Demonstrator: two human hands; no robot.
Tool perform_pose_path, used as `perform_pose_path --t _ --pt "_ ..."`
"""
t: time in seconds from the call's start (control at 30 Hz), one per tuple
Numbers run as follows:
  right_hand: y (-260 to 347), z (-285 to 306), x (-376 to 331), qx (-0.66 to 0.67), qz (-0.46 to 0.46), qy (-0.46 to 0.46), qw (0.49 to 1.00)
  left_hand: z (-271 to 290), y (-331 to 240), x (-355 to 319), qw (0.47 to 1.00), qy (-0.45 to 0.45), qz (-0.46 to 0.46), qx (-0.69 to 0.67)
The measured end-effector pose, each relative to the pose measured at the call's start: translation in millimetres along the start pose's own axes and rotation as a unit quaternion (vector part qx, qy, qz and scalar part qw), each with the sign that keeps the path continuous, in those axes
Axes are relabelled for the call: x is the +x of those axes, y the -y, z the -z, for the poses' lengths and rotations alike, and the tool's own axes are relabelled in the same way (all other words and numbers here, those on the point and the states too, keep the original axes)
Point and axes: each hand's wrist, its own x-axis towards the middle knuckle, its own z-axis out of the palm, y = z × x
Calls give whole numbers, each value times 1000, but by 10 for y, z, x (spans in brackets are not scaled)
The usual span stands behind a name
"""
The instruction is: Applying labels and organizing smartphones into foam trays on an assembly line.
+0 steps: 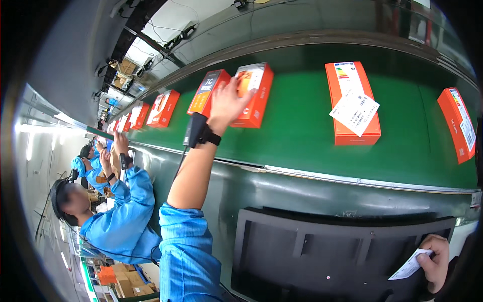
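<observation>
My left hand [230,103] stretches over the conveyor to two orange boxes standing close together. Its fingers are spread, near the right edge of the left orange box [205,95], and the thumb lies over the right orange box [256,98]. Whether it presses on either box I cannot tell. A band with a small black device is strapped to my left wrist. At the lower right, my right hand [436,264] pinches a white printed label sheet [410,267] between thumb and fingers, above a black tray [322,256].
The green conveyor belt [297,131] runs across, with more orange boxes toward the far left. One orange box [354,136] carries a tilted white label [356,111]; another orange box [455,131] lies at the right. A co-worker in blue [123,221] is at the left, near cardboard boxes [131,282].
</observation>
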Motion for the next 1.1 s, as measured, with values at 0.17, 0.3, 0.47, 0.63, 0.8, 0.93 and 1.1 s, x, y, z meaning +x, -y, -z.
perform_pose_path --t 0.17,0.3,0.47,0.63,0.8,0.93,1.1 --pt "110 -101 101 15 26 7 1000 206 -438 -320 996 60 -17 -64" --pt "143 -163 128 14 38 1 999 482 141 -12 978 -184 -81 64" --pt "165 -223 142 20 45 9 999 444 1448 256 996 -60 14 -63" --pt "209 -303 155 14 40 20 999 110 1822 392 992 -13 42 -118" --pt "254 -389 187 4 44 24 999 -31 1489 234 995 -38 96 8" --pt "320 -440 223 12 48 36 998 -163 1394 147 989 -28 138 46" --pt "392 -512 248 20 78 62 995 -126 1440 207 990 17 138 -29"
